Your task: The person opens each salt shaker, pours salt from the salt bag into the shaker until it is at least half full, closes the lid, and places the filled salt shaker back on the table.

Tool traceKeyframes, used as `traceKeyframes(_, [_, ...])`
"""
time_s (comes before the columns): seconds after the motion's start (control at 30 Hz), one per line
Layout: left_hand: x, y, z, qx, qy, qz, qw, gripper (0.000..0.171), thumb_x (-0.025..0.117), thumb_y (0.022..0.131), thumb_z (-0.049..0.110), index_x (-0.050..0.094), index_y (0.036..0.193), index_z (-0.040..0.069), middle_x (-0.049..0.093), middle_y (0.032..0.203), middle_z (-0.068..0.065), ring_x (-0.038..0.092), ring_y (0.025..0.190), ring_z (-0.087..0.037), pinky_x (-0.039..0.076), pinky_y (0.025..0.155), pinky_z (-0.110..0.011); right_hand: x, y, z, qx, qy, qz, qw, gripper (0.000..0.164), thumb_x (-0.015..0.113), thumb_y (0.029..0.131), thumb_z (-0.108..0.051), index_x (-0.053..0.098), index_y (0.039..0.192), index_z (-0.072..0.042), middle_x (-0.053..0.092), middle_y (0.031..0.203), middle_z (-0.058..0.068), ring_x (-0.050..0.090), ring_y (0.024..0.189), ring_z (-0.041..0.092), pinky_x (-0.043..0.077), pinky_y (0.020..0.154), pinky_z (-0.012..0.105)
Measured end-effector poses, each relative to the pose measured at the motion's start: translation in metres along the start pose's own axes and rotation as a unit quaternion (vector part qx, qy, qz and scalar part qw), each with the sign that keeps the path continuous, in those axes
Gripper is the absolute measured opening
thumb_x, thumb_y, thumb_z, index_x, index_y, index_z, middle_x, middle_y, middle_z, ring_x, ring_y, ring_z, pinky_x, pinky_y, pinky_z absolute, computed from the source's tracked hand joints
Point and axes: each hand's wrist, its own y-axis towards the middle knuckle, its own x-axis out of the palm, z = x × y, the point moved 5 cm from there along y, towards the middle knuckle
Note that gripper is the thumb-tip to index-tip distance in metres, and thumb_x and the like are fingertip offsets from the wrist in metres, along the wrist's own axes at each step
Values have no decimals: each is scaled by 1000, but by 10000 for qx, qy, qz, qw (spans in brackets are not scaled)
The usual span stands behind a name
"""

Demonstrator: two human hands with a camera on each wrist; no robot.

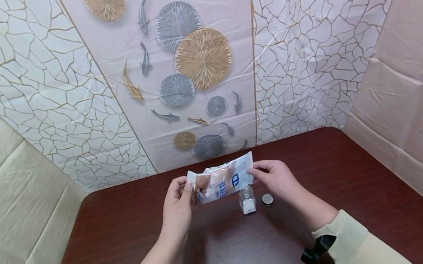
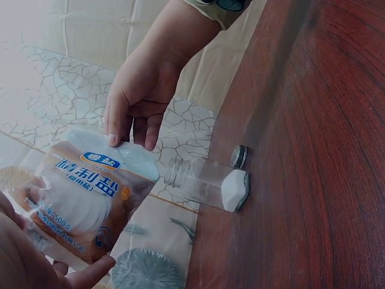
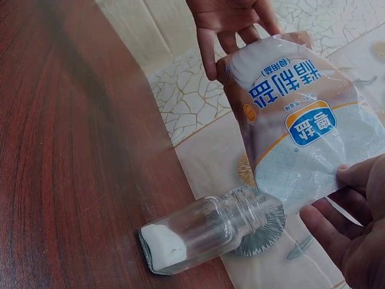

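Both hands hold a printed plastic bag of refined salt level above the table. My left hand grips its brown-printed end, thumb on the near face. At the pale end, my right hand pinches the film between thumb and fingers. Just below that end stands a small glass jar, upright and uncovered, with white salt in its bottom. The bag's edge overlaps the jar's mouth in the right wrist view. Beside the jar lies a round metal lid.
The dark red wooden table reaches back to a patterned cloth wall. Plain beige cloth hangs along the left side, and more covers the right. A black strap device sits at the right sleeve.
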Motion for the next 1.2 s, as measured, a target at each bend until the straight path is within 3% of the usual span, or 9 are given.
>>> traceKeyframes(1.2, [0,-3,5,-62,108,88,9999,16,50,104,12,58,117,8,61,103,-14,54,89,-24,50,81,-43,0,-1,-3,6,-3,-2,10000,23,66,95,-11,71,112,3,71,102,19,71,80,20,58,72,31])
